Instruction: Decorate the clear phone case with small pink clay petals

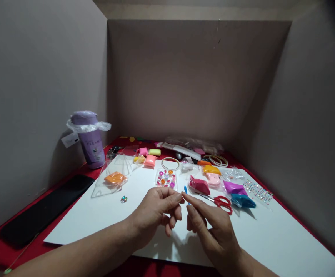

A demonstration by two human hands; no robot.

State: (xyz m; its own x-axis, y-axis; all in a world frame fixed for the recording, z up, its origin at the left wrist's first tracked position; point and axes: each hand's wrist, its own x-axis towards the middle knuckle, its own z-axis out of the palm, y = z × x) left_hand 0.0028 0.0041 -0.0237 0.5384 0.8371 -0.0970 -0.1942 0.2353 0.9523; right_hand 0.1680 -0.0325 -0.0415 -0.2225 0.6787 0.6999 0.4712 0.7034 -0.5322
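Note:
My left hand is closed in a pinch, thumb against index finger; anything between those fingertips is too small to make out. Stretched towards that pinch, the index finger of my right hand meets the left fingertips, its thumb held a little apart and nothing visible in its grip. Just beyond the hands lies a clear tray of colourful gems. A blue modelling tool is partly hidden behind my right hand, near red-handled scissors. Left of my left hand sits a small gem flower on the white board.
Several clay packets, such as orange, crimson and teal, lie around the board. A gem sticker sheet is at right. Bangles lie behind. A purple tumbler and black phone stand and lie left.

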